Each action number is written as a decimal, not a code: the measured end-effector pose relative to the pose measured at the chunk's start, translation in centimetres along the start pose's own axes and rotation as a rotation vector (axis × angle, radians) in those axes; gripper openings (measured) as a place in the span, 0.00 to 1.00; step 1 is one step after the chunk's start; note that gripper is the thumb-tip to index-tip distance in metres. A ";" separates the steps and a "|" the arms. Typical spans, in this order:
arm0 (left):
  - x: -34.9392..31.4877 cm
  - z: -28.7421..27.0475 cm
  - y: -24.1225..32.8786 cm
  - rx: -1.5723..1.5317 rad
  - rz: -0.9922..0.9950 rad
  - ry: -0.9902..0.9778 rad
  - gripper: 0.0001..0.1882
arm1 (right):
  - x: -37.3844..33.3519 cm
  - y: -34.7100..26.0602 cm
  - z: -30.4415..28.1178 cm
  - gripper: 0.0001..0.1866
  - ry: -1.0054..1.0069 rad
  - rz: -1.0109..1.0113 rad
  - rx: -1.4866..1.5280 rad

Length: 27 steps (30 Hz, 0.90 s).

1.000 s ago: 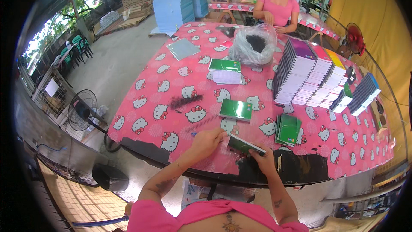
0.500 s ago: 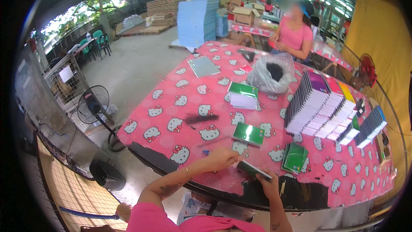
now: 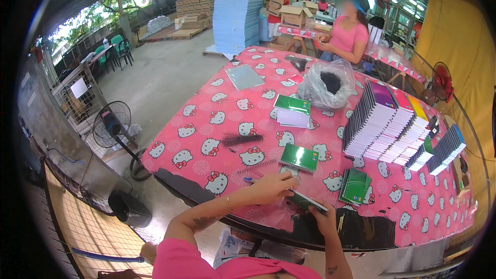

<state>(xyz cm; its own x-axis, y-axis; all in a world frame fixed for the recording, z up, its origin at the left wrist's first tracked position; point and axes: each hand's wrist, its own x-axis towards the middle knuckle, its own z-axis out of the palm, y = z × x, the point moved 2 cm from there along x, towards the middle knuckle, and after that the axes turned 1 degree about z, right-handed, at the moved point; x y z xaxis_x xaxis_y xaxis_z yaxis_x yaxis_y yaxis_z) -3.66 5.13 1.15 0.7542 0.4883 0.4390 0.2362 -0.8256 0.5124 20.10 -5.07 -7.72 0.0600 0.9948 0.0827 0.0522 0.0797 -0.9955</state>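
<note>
My right hand [image 3: 323,215] grips a dark green notebook [image 3: 304,200] by its right end, tilted over the table's near edge. My left hand [image 3: 281,186] is at the notebook's left end, fingers pinched together; whatever is between them is too small to make out. Just beyond the hands lies a green-covered notebook [image 3: 299,158]. Left of it is a loose wire coil [image 3: 258,167], with a small blue item [image 3: 249,180] by my left wrist. A bundle of dark coils [image 3: 243,140] rests farther off. To the right, green spiral notebooks [image 3: 355,186] overlap.
The pink patterned table [image 3: 196,144] carries a green-topped paper stack [image 3: 292,109], a plastic bag of black coils [image 3: 326,85], a grey sheet [image 3: 245,77] and tall notebook stacks [image 3: 380,124]. A co-worker [image 3: 347,39] stands across. A fan [image 3: 111,124] and black bin [image 3: 129,208] stand left.
My left hand has shifted slightly right and up along the notebook's end. The co-worker's body has shifted left. Behind, a person holding a carton has come more into view.
</note>
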 end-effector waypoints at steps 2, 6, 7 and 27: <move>0.0 -0.1 0.4 0.028 -0.029 0.018 0.16 | 0.0 -0.3 0.3 0.13 0.000 0.012 0.015; -0.3 0.4 -1.1 0.110 -0.094 -0.109 0.15 | 0.1 -0.1 0.4 0.12 0.001 0.002 -0.013; 0.0 -0.1 -0.1 0.090 -0.054 -0.087 0.14 | 0.1 0.0 0.2 0.12 0.006 0.003 -0.013; -0.4 1.5 -0.8 0.118 -0.126 -0.051 0.19 | -0.1 -0.9 1.2 0.16 0.043 0.057 0.152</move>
<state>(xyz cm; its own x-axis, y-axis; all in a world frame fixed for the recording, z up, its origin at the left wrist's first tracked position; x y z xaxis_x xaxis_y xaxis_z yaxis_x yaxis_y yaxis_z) -3.22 5.16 -0.53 0.7436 0.5773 0.3372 0.3989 -0.7878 0.4693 18.84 -5.19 -6.92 0.1017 0.9945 0.0249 -0.1033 0.0355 -0.9940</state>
